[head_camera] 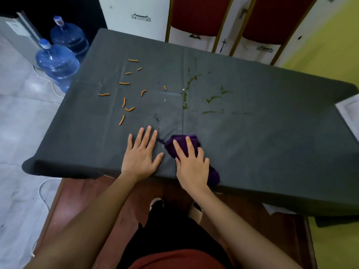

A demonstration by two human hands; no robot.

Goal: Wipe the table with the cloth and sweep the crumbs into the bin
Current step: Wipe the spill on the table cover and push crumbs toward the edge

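A dark grey covered table (262, 144) fills the view. My right hand (191, 164) presses down on a folded purple cloth (181, 141) near the table's front edge. Flat on the table just left of the cloth lies my left hand (142, 152), fingers spread, holding nothing. Several orange crumb sticks (124, 102) are scattered over the left half of the table. Yellow-green liquid streaks (211, 98) mark the middle, beyond the cloth. No bin is in view.
Two blue water jugs (56, 61) stand on the floor by the table's far left corner. Red chairs (196, 16) line the far side. A white sheet (349, 113) rests at the table's right edge. A reddish-brown surface (77, 200) lies under me.
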